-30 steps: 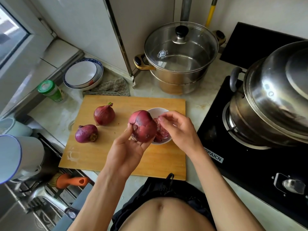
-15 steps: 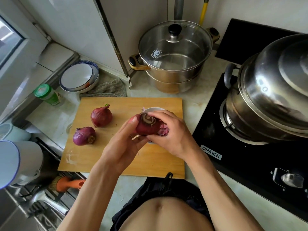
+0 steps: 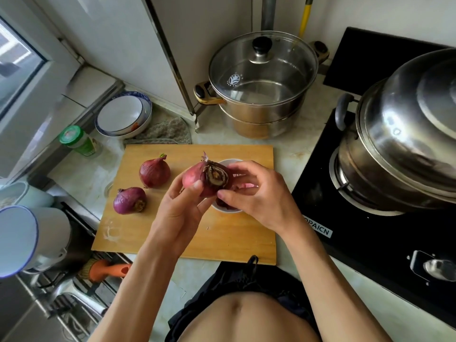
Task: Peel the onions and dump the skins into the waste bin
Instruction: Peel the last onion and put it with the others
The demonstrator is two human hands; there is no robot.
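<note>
Red-purple and papery, the held onion [image 3: 206, 180] hung above the wooden cutting board [image 3: 172, 233], directly over the small white bowl [image 3: 225, 209] near the board's right side. The left hand [image 3: 177, 213] cupped it from below, thumb and fingers curled round its side. The right hand [image 3: 256, 198] pinched at its root end with bent fingertips. Two more onions lay on the board's left part: a reddish onion [image 3: 154, 172] farther back and a purple onion [image 3: 129, 201] nearer.
</note>
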